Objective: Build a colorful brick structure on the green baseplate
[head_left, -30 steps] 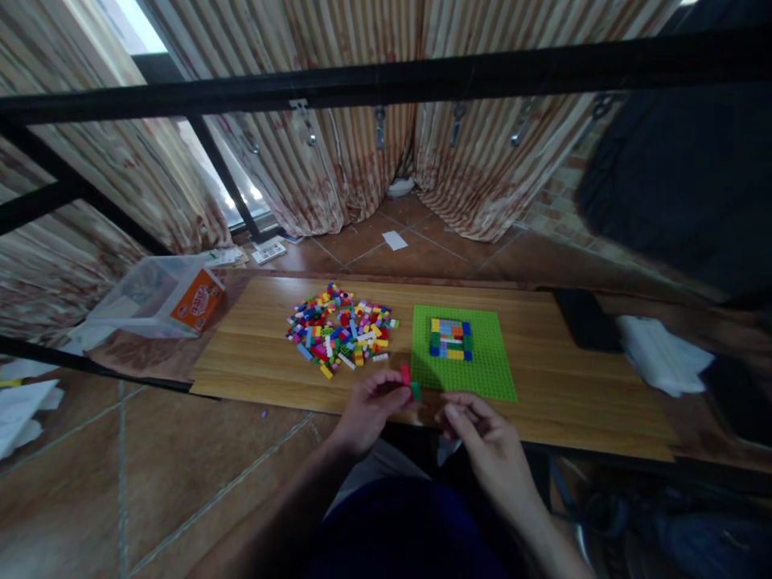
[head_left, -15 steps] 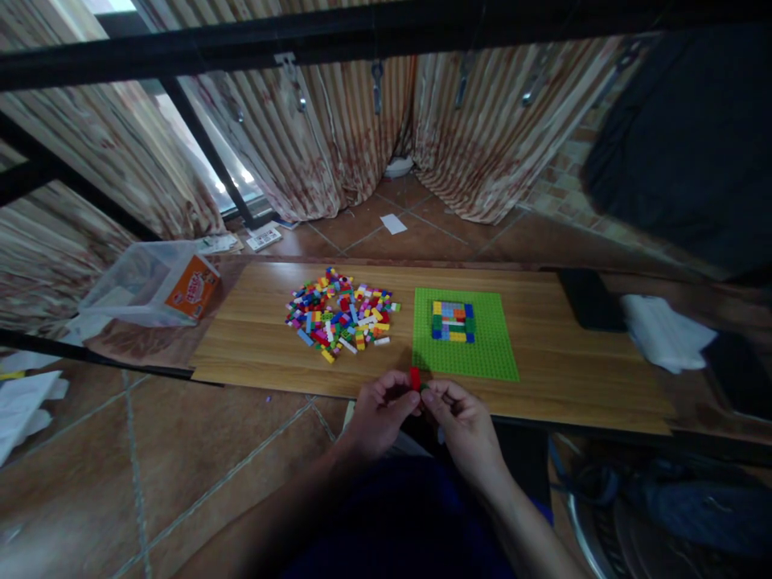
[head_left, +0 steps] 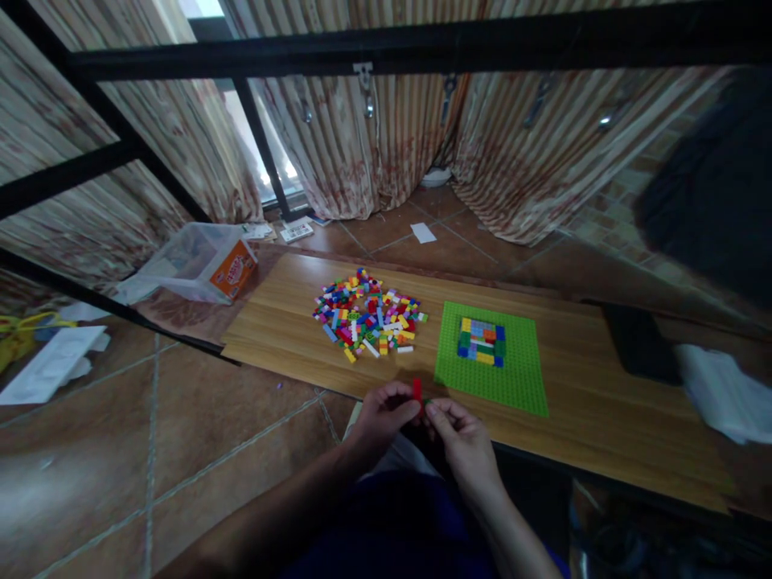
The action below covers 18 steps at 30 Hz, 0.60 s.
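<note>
Close together at the table's front edge, both hands are closed around small toy bricks. My left hand (head_left: 389,408) pinches a red brick (head_left: 416,389) that sticks up from between thumb and fingers. Beside it, my right hand (head_left: 461,430) grips a green brick (head_left: 428,401), mostly covered by the fingertips. Whether the two bricks touch, I cannot tell. Beyond the hands to the right lies a green baseplate (head_left: 522,382). On it stands a small square build (head_left: 482,342) of blue, yellow, green, white and red bricks. A loose pile of coloured bricks (head_left: 371,318) lies to the left of the baseplate.
The wooden table (head_left: 277,314) has a clear plastic box (head_left: 193,261) with an orange label beyond its left end. A black flat object (head_left: 639,346) and a white plastic packet (head_left: 727,390) lie at the right. A black metal bar (head_left: 386,56) crosses above.
The view has turned left, so the table and its things appear further right and tilted. Both hands stay together in front, still holding the red and green bricks.
</note>
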Available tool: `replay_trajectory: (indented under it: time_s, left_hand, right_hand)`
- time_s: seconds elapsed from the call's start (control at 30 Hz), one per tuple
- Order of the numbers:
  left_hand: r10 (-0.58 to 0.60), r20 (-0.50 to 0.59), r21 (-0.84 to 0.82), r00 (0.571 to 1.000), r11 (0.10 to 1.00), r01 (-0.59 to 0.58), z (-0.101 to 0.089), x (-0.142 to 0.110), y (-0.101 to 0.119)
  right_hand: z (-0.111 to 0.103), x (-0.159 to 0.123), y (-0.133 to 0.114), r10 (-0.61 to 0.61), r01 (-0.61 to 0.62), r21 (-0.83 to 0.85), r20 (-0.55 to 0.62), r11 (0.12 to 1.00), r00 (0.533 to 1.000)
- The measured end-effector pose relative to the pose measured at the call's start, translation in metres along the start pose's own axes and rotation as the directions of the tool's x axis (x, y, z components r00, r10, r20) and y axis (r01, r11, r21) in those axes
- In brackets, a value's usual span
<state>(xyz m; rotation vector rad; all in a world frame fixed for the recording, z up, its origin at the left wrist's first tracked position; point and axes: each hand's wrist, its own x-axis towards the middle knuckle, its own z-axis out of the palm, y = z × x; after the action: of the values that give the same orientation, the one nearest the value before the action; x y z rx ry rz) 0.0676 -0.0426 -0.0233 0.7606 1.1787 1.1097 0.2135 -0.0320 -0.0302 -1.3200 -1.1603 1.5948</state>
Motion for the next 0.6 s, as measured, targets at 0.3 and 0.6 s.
replay_trajectory:
  time_s: [0.3,0.6]
  left_hand:
    - [0.420,-0.100,0.865,0.902,0.485,-0.130,-0.070,0.028,0.019]
    - [0.583,-0.160,0.902,0.796,0.415,-0.123,-0.090,0.050,0.005]
  right_hand:
    - [0.010,0.066,-0.007,-0.335,0.297,-0.769,0.116,0.565,0.935]
    - [0.035,0.093,-0.003,-0.529,0.424,-0.836,0.197,0.349,0.826]
